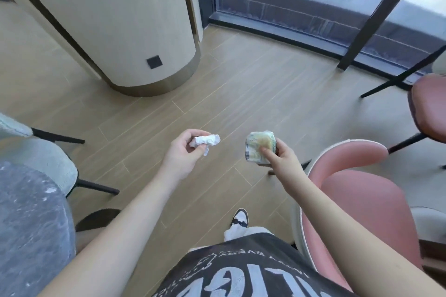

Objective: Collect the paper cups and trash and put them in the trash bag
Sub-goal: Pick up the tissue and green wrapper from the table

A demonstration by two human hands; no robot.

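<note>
Currently the left hand [185, 149] pinches a crumpled tissue [207, 140]; the right hand [280, 154] grips a snack wrapper [259, 146]. No trash bag visible; the loosely pinched tissue may drop.

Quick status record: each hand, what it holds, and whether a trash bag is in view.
left hand: grips crumpled white paper
right hand: holds packaged snack wrapper
trash bag: not in view
below hands: wood floor
nearby: pink chair at right, grey table at left
</note>
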